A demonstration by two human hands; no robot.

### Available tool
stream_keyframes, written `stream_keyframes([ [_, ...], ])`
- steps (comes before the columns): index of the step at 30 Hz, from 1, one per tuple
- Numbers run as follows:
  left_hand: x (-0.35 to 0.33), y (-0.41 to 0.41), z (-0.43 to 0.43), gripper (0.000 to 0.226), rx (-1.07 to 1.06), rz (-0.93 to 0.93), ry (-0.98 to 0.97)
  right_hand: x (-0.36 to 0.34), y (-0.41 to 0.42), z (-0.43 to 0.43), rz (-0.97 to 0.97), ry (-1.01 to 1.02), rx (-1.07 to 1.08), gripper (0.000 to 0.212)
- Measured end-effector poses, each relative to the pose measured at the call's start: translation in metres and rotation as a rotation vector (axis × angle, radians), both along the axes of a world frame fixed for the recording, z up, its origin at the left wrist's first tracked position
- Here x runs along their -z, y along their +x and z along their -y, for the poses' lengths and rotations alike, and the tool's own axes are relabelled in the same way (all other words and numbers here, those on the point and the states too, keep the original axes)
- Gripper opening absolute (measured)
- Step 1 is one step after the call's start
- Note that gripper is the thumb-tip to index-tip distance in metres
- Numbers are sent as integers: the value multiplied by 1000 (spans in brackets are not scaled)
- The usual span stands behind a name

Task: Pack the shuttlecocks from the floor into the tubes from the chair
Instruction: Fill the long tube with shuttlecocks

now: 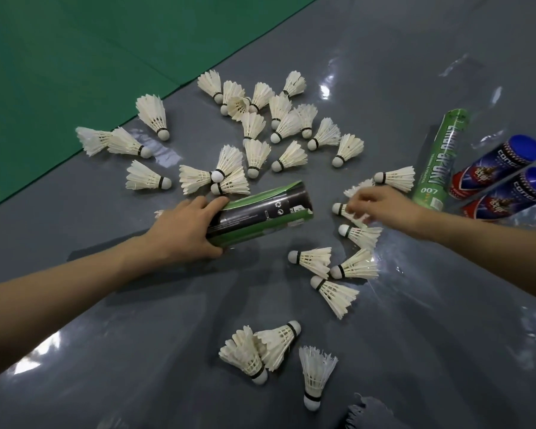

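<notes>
Several white feather shuttlecocks lie scattered over the grey floor (136,305), most in a cluster (279,125) at the top centre. My left hand (186,230) grips a green and black tube (260,215) lying on its side, its open end pointing right. My right hand (381,205) reaches down over a shuttlecock (342,209) just right of the tube's mouth, and its fingers pinch the feathers. More shuttlecocks (350,267) lie below that hand.
A green tube (440,162) and two blue and red tubes (495,168) (517,199) lie on the floor at the right. A green court mat (75,57) covers the top left. Three shuttlecocks (270,351) lie near the bottom centre.
</notes>
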State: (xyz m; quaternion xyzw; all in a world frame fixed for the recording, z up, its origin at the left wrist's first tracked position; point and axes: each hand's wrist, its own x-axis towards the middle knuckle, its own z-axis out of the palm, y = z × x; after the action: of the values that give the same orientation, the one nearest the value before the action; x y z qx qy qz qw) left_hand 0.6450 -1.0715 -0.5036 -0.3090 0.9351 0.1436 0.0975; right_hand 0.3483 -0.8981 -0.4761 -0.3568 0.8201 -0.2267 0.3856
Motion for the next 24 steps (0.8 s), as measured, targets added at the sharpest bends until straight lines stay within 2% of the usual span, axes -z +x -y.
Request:
stream_keyframes([
  [2,6,3,-3,90,18,23,1,22,-9,-21,-212,356,-157,8],
  [3,9,3,-5,90,25,30,11,29,-7,-31,-284,509,-201,13],
  [5,12,3,-8,91,31,38,28,41,4,-48,-313,594,-163,22],
  [8,14,0,-9,91,27,40,41,64,14,-62,-131,471,34,24],
  [13,14,-3,-8,91,22,41,32,71,30,-54,189,322,514,18],
  [16,14,-1,-6,93,-1,38,40,71,37,-52,119,270,420,14],
  [19,13,6,1,94,-52,24,58,54,44,-47,6,48,287,11],
  [20,12,9,4,95,-74,20,64,44,47,-42,26,-67,285,6],
  [22,9,14,11,97,-113,12,73,25,50,-29,112,-273,295,14],
  [24,4,18,16,99,-144,0,70,9,52,-11,185,-378,269,18],
])
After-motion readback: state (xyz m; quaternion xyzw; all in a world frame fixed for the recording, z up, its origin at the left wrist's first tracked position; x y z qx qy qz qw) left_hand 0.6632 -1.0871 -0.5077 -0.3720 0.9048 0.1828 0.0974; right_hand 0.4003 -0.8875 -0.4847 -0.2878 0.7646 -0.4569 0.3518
